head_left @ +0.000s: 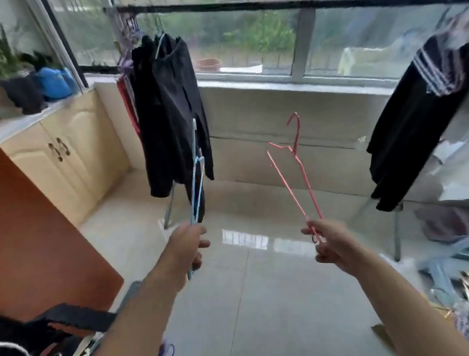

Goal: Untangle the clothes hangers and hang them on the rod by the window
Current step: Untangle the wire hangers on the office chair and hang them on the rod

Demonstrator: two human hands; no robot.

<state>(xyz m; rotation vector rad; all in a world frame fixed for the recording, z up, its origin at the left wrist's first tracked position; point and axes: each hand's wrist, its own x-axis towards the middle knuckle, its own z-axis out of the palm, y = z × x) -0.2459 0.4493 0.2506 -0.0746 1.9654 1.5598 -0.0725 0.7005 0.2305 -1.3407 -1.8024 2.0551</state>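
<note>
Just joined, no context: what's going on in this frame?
A person stands facing the window, a wire hanger in each hand. The left hand grips the light blue hanger, the right hand pinches the red hanger; the two hangers are apart, so they look untangled. Neither is on the rod yet. Dark clothes already hang there.

Left hand (189,244) grips seemingly two blue hangers (196,181); right hand (328,242) grips red hanger (295,169)
</note>
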